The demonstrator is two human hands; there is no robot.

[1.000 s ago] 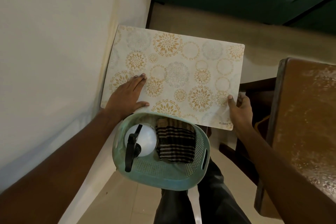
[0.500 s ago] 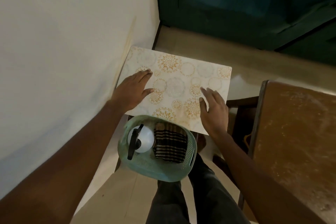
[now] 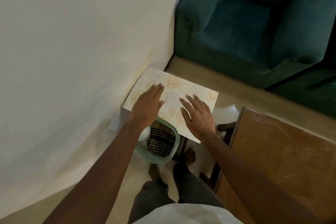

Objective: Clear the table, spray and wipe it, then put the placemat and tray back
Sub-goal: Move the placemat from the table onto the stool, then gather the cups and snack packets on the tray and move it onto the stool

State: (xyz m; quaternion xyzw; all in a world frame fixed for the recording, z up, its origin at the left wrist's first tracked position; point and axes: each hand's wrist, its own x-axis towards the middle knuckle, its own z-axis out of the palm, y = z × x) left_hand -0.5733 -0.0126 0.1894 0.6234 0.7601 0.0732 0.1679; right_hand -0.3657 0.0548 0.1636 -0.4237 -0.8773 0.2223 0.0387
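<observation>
Head view: locate the floral placemat [image 3: 190, 85] lying flat close against the white wall [image 3: 72, 42], on a support hidden beneath it. Note the left hand [image 3: 147, 107] spread palm-down on its left half and the right hand [image 3: 198, 116] spread palm-down on its right half, with fingers straight and nothing pinched. Treat as light, thin and semi-stiff, probably smooth-faced; expect sag if lifted by one corner, and sliding under flat palms. Take hold at both short edges, thumbs above and fingers below, once an edge overhangs. Mind the green basket [image 3: 176, 137] overlapping the near edge, loaded with a striped cloth [image 3: 161, 142] and a white spray bottle [image 3: 144, 133] partly hidden by the left forearm. Keep clear of the wooden table [image 3: 281, 151] at right and the teal armchair [image 3: 254, 23] beyond. Allow for little elbow room between wall and table.
</observation>
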